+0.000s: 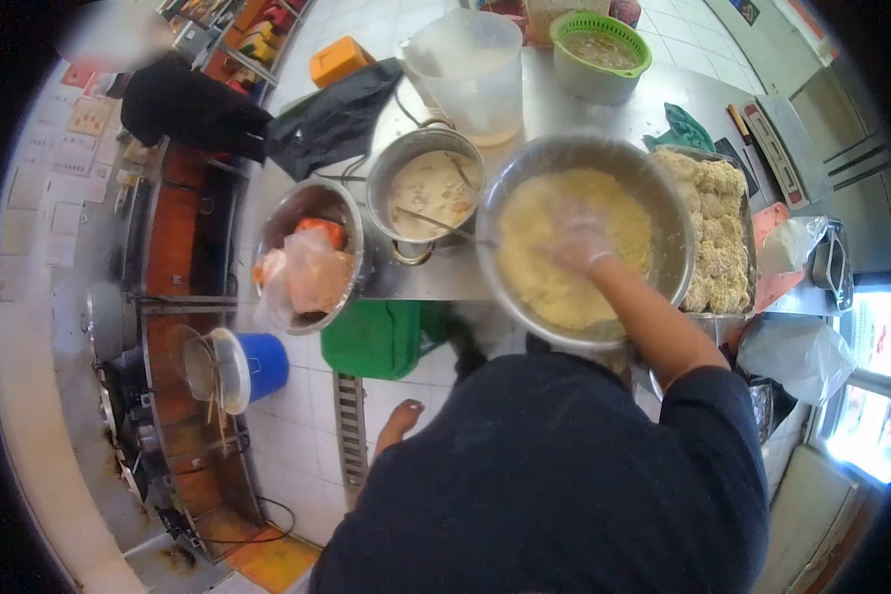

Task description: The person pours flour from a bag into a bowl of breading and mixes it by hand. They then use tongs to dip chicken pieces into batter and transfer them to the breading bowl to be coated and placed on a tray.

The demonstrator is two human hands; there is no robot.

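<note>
My right hand (579, 238), in what looks like a clear thin glove, is inside a large metal bowl (675, 213). It lies on pale yellow crumbs (535, 247), blurred by motion, its fingers apparently spread. Low beside my body hangs my left hand (403, 416), away from the table; its fingers are mostly hidden. To the bowl's right, a tray holds rows of crumb-coated pieces (713, 228). On the left stands a metal pot (378, 183) of creamy batter with pieces in it and a long-handled utensil (436, 224) reaching toward the crumb bowl.
A metal bowl (351, 218) with orange-red food and a plastic bag stands at the table's left. Behind are a clear plastic bucket (465, 79) and a green strainer (564, 45). Below are a green bin (371, 342) and a blue bucket (265, 368). Another person (183, 109) stands at upper left.
</note>
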